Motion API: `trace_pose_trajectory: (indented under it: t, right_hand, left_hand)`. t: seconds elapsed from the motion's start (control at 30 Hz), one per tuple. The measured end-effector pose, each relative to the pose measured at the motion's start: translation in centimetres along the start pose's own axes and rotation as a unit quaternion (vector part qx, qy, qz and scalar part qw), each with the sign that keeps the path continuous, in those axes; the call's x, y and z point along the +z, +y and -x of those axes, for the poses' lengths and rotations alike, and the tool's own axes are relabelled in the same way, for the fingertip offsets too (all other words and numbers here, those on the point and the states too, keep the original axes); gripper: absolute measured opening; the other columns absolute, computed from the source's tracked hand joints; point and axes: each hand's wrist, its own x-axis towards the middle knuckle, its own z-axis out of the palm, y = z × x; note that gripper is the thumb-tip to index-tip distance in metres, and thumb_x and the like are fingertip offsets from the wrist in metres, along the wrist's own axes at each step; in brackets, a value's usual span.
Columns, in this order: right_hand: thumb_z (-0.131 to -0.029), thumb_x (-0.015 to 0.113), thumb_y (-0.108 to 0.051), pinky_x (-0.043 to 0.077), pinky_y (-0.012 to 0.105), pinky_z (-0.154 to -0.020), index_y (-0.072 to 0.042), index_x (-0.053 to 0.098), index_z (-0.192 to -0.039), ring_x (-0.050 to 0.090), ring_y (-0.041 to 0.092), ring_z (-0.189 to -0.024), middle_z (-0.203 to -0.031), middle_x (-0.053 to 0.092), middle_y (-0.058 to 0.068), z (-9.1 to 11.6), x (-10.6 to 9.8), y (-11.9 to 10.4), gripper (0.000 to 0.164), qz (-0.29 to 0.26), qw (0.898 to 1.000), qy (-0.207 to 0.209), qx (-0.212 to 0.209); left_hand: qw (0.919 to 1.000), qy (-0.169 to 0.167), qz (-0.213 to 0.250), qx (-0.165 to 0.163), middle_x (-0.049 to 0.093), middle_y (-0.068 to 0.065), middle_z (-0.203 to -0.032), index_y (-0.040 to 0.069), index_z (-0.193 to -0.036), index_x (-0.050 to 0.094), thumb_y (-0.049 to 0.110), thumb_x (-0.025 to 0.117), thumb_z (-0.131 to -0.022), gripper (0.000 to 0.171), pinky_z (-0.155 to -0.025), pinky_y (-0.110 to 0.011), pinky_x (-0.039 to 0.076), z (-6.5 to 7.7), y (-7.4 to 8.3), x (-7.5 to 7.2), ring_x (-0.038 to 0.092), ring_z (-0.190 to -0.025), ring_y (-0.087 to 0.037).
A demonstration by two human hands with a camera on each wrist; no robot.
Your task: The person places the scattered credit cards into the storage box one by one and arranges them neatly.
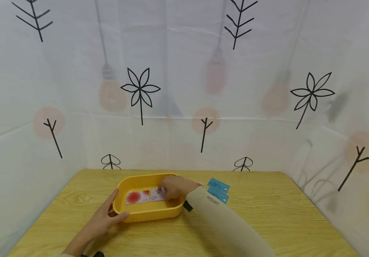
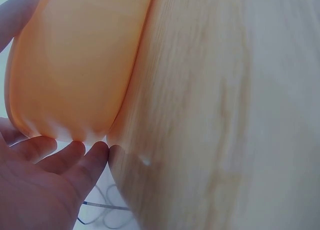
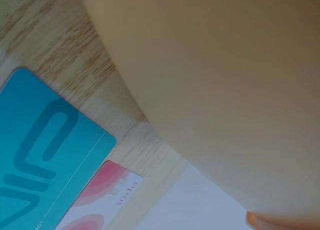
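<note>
My left hand grips the left end of a yellow plastic tray, the thumb along its front side. In the left wrist view, several fingertips touch the outside of the tray's end wall. Two white and red cards lie flat inside. The left card shows a big red circle; the right one is partly covered by my right hand. That hand reaches over the tray's right side with fingers bent down at this card. Whether it pinches or only presses the card is hidden.
Right of the tray, two blue cards overlap on the wooden table. Beside them a pink and white card shows in the right wrist view, where a close blurred surface covers much of the picture. A patterned white curtain hangs behind.
</note>
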Motion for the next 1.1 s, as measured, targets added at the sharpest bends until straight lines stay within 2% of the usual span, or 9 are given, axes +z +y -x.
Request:
trace_pose_trajectory:
  t: [0.17,0.3,0.5,0.7,0.83,0.93,1.1]
  right_hand:
    - [-0.082,0.074,-0.023,0.047,0.028,-0.083,-0.024,0.065,-0.117,0.050,0.009,-0.086,-0.105,0.059,-0.011,-0.1,0.0,0.1,0.036,-0.005,1.000,-0.002,0.013]
    - [-0.083,0.072,-0.023,0.047,0.027,-0.078,-0.024,0.066,-0.115,0.050,0.010,-0.084,-0.103,0.060,-0.010,-0.2,0.1,0.2,0.033,-0.005,1.000,-0.002,0.010]
    - [-0.084,0.071,-0.024,0.047,0.027,-0.080,-0.023,0.067,-0.115,0.050,0.010,-0.084,-0.104,0.061,-0.009,-0.1,-0.1,0.2,0.031,-0.004,1.000,0.000,0.011]
    - [-0.085,0.071,-0.022,0.044,0.026,-0.072,-0.020,0.065,-0.112,0.049,0.010,-0.080,-0.096,0.058,-0.007,0.0,0.0,0.8,0.028,-0.024,1.000,0.007,-0.005]
    - [-0.088,0.067,-0.025,0.046,0.028,-0.086,-0.018,0.063,-0.120,0.052,0.011,-0.092,-0.110,0.060,-0.006,0.5,-0.2,1.2,0.033,-0.044,0.999,0.017,-0.013]
    - [-0.091,0.064,-0.028,0.043,0.032,-0.098,-0.017,0.060,-0.127,0.053,0.012,-0.106,-0.123,0.058,-0.006,1.3,-0.4,1.4,0.037,-0.053,0.998,0.024,-0.013]
    - [-0.092,0.064,-0.024,0.042,0.032,-0.101,-0.014,0.058,-0.130,0.051,0.014,-0.116,-0.127,0.056,-0.004,2.8,-0.7,1.6,0.039,-0.045,0.997,0.043,-0.035]
  left_hand:
    - [1.0000,0.000,0.000,0.002,0.014,-0.023,-0.156,0.011,-0.155,0.004,0.040,0.072,-0.085,0.101,-0.102,-0.041,0.041,-0.1,0.0,0.0,0.030,-0.137,-0.037]
    - [1.0000,0.000,0.002,0.000,0.014,-0.023,-0.156,0.011,-0.155,0.004,0.039,0.072,-0.085,0.101,-0.102,-0.040,0.041,-0.1,0.1,0.1,0.031,-0.137,-0.037]
    - [1.0000,-0.001,-0.003,0.001,0.013,-0.022,-0.157,0.011,-0.155,0.004,0.040,0.071,-0.085,0.101,-0.104,-0.043,0.038,-0.3,0.2,0.1,0.027,-0.139,-0.037]
    - [0.9999,-0.001,-0.010,0.003,0.013,-0.022,-0.156,0.011,-0.155,0.004,0.041,0.071,-0.085,0.101,-0.104,-0.043,0.039,-0.3,0.3,0.2,0.028,-0.138,-0.038]
    - [1.0000,0.000,-0.002,0.005,0.014,-0.022,-0.156,0.011,-0.155,0.004,0.040,0.071,-0.085,0.101,-0.102,-0.040,0.041,-0.2,0.2,0.2,0.030,-0.138,-0.037]
    - [1.0000,0.000,0.007,0.005,0.014,-0.023,-0.156,0.011,-0.155,0.005,0.039,0.072,-0.085,0.101,-0.100,-0.038,0.044,-0.1,0.2,0.1,0.032,-0.137,-0.037]
    - [0.9999,0.002,0.013,0.005,0.014,-0.023,-0.156,0.011,-0.155,0.005,0.037,0.072,-0.085,0.100,-0.099,-0.036,0.045,0.0,0.1,0.1,0.034,-0.136,-0.037]
